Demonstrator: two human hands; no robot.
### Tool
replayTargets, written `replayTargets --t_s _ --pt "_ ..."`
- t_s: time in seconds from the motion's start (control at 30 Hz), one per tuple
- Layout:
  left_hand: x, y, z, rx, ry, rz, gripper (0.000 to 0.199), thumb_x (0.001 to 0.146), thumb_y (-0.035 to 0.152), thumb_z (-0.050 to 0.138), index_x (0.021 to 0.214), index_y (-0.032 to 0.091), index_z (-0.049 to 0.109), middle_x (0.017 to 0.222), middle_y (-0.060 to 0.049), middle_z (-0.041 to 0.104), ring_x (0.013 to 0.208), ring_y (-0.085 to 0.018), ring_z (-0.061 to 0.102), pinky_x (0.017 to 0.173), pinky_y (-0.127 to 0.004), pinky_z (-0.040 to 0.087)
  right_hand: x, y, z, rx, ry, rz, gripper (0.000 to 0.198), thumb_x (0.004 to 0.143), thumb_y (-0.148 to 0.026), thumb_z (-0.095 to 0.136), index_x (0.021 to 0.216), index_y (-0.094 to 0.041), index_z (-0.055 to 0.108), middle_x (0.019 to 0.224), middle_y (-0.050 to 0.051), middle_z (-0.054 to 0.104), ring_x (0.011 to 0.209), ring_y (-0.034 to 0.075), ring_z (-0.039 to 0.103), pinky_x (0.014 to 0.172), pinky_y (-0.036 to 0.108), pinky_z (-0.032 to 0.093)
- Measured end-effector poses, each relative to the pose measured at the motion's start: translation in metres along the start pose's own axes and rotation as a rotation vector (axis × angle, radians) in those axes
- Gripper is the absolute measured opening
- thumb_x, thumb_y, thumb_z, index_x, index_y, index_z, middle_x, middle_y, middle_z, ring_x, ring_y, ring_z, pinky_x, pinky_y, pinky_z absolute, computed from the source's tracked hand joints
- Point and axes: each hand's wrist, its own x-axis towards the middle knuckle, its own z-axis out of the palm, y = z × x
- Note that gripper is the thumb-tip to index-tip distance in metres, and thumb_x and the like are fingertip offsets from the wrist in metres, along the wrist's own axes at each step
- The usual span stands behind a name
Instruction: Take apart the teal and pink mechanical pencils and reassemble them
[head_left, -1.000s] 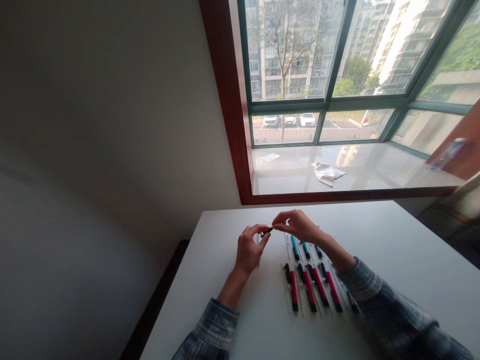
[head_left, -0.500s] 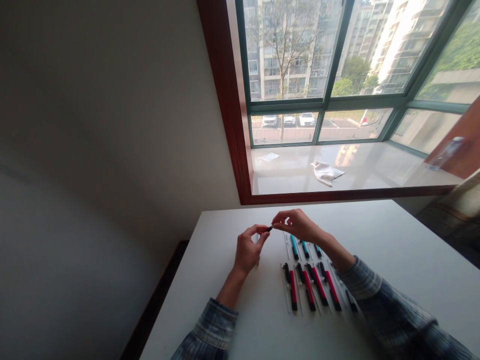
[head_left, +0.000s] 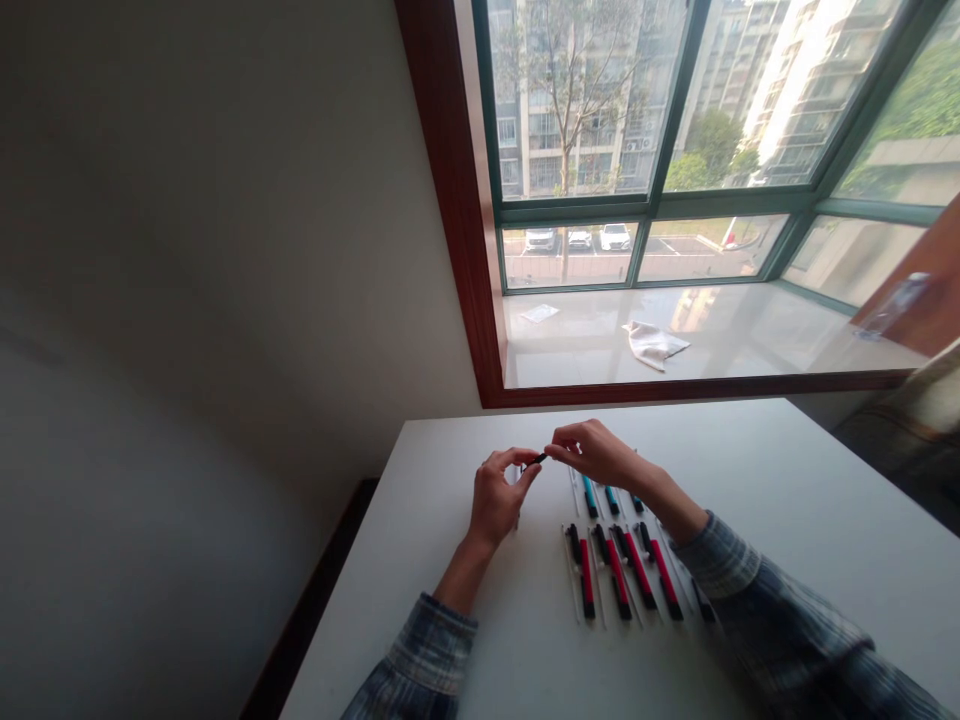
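Observation:
My left hand [head_left: 496, 500] pinches a small black pen part [head_left: 538, 458] between thumb and fingertips, above the table's far left. At the part's other end, the closed fingertips of my right hand [head_left: 589, 450] meet it. Under and beside my right forearm lie pen pieces in two rows. Nearer me are red and black pen barrels [head_left: 616, 580] with black pieces [head_left: 598, 545] and thin pale refills [head_left: 570, 575] between them. Blue and black barrels [head_left: 589, 495] make up the far row, partly covered by my right hand. Something thin stands out behind my left hand, mostly hidden.
The pieces rest on a white table [head_left: 435, 460] pushed against a wall. Behind it is a window sill [head_left: 577, 355] with a crumpled white cloth [head_left: 654, 345], a flat white piece [head_left: 540, 313] and a clear bottle [head_left: 892, 305]. A dark red frame [head_left: 450, 230] edges the window.
My right fingertips have shifted slightly to the right, and more of the black part shows between the hands. My left hand stays almost where it was.

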Motion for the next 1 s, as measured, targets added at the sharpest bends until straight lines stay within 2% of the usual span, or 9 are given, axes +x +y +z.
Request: replayTargets --t_s 0.13,0.33,0.5,0.57,0.77,0.83,0.93,1.0 --pt "0.0 0.0 -0.0004 -0.003 -0.013 0.011 0.015 0.087 0.031 0.073 0.101 0.027 0.078 0.098 -0.003 0.078 0.094 -0.024 0.07 0.089 -0.04 0.054 0.0002 -0.0002 0.0002 0.05 -0.029 -0.02 0.026 0.098 -0.042 0.061 0.096 -0.019 0.073 0.081 0.004 0.073 0.068 0.015 0.062 0.062 0.025 0.042" --pt "0.0004 0.0021 -0.0006 0.029 -0.005 0.025 0.012 0.086 0.029 0.074 0.097 0.028 0.078 0.097 -0.002 0.078 0.094 -0.024 0.069 0.089 -0.04 0.053 0.0001 -0.0022 -0.0008 0.008 -0.035 0.026 0.044 0.104 -0.044 0.048 0.08 -0.017 0.072 0.067 0.003 0.069 0.06 0.014 0.057 0.061 0.027 0.038" --pt "0.0001 0.0017 -0.0003 0.025 -0.008 0.024 0.013 0.086 0.029 0.073 0.098 0.027 0.077 0.097 -0.003 0.078 0.093 -0.024 0.069 0.089 -0.04 0.053 0.0004 -0.0019 -0.0027 0.077 -0.056 0.024 0.029 0.1 -0.041 0.056 0.095 -0.018 0.073 0.079 0.004 0.072 0.066 0.015 0.06 0.059 0.025 0.039" --pt "0.0003 0.0014 0.0 0.031 -0.004 0.028 0.012 0.086 0.028 0.074 0.097 0.027 0.078 0.098 -0.002 0.078 0.094 -0.024 0.069 0.089 -0.04 0.053 0.0008 -0.0019 -0.0012 0.053 -0.045 0.014 0.028 0.1 -0.039 0.056 0.09 -0.018 0.072 0.075 0.004 0.071 0.064 0.014 0.058 0.059 0.025 0.038" --pt "0.0018 0.0033 0.0002 0.071 0.019 0.052 0.012 0.084 0.023 0.075 0.095 0.028 0.077 0.098 -0.001 0.079 0.096 -0.024 0.068 0.092 -0.041 0.051 0.0009 -0.0044 0.0007 -0.014 -0.033 0.061 0.051 0.104 -0.047 0.048 0.07 -0.017 0.07 0.061 0.003 0.067 0.057 0.014 0.056 0.061 0.027 0.036" --pt "0.0014 0.0036 -0.0003 0.07 0.018 0.053 0.012 0.084 0.024 0.076 0.095 0.028 0.077 0.098 -0.001 0.079 0.097 -0.024 0.068 0.093 -0.042 0.051 0.0004 -0.0037 -0.0011 -0.005 -0.025 0.074 0.05 0.104 -0.048 0.047 0.074 -0.017 0.072 0.062 0.003 0.068 0.057 0.014 0.057 0.061 0.027 0.036" --pt "0.0004 0.0033 -0.0007 0.059 0.009 0.051 0.012 0.085 0.026 0.075 0.097 0.028 0.077 0.098 -0.002 0.079 0.098 -0.025 0.068 0.093 -0.042 0.051 0.0 -0.0012 -0.0036 0.07 -0.05 0.041 0.036 0.1 -0.049 0.056 0.093 -0.018 0.074 0.074 0.003 0.071 0.062 0.014 0.059 0.059 0.025 0.038" --pt "0.0002 0.003 -0.0007 0.055 0.001 0.048 0.013 0.086 0.028 0.075 0.098 0.028 0.078 0.099 -0.003 0.079 0.098 -0.025 0.068 0.093 -0.042 0.051 0.0 0.0002 -0.0039 0.08 -0.066 0.016 0.035 0.098 -0.049 0.058 0.094 -0.018 0.073 0.075 0.003 0.071 0.063 0.014 0.058 0.058 0.024 0.038"
